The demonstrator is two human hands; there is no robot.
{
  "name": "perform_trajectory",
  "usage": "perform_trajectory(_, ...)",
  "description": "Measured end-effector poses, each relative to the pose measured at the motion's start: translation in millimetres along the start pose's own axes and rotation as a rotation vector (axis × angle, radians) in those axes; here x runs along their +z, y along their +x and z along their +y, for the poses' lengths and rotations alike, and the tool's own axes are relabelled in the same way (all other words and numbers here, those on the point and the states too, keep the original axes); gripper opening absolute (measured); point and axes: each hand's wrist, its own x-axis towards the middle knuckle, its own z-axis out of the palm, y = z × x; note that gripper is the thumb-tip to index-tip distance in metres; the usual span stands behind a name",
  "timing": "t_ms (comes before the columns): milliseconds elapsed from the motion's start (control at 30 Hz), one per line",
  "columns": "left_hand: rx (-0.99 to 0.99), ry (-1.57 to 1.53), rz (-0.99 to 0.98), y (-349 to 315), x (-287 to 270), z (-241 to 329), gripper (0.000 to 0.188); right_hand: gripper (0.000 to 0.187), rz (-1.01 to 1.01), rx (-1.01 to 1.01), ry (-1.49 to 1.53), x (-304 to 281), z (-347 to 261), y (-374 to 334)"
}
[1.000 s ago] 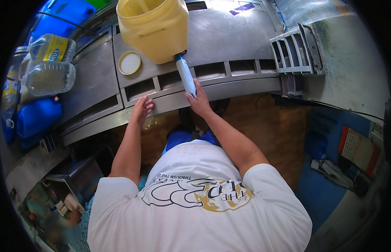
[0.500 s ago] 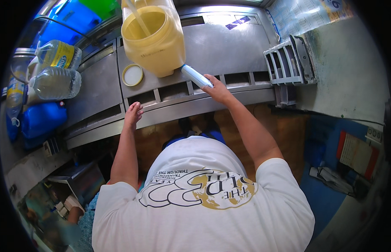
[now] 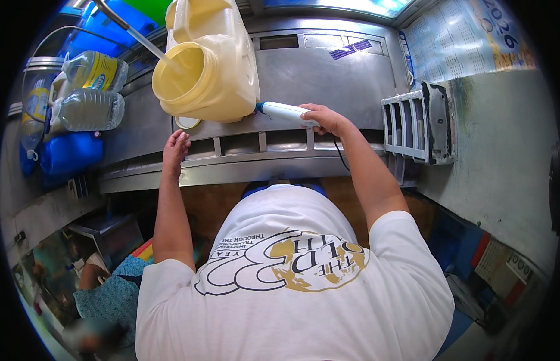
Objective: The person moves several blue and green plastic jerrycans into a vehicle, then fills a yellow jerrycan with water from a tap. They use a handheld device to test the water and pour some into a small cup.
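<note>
My right hand (image 3: 324, 120) is wrapped round a white cylindrical handheld device (image 3: 286, 112) with a blue tip. The tip points left, at the lower side of a large pale-yellow plastic jug (image 3: 232, 90); I cannot tell whether they touch. A dark cord hangs below this hand. The jug's wide round mouth is uncapped, and a slim grey tube (image 3: 120, 22), paler toward its lower end, reaches into it. My left hand (image 3: 176, 146) hovers at the counter's front edge with fingers curled in, nothing visible in them. Just beyond it lies a round lid (image 3: 186, 122), partly hidden by the jug.
The steel counter (image 3: 328, 78) has slots along its front. Clear water bottles (image 3: 90, 109) and a blue container (image 3: 72, 151) crowd the left. A white slatted rack (image 3: 415, 123) stands right, below a wall calendar (image 3: 466, 45). Another person (image 3: 111, 295) is at lower left.
The whole view has shifted a little. My right hand has turned the white device from slanted to nearly level. My left hand has moved left and away from me, closer to the lid.
</note>
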Motion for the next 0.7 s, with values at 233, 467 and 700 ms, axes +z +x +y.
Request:
perform_trajectory(233, 0.078, 0.006, 0.069, -1.9, -8.1, 30.6, 0.044, 0.056, -0.104, 0.132, 0.334, -22.3, 46.7, 28.6)
perform_trajectory(467, 0.397, -0.03, 0.066, 48.2, -19.2, 127.1, 0.047, 0.049, -0.155, 0.177, 0.502, -9.7, 79.8, 30.6)
perform_trajectory(700, 0.776, 0.144, -0.058, 123.0, 41.0, 295.6, 0.062, 0.067, -0.08, -0.103, 0.624, -57.4, 15.9, -20.7)
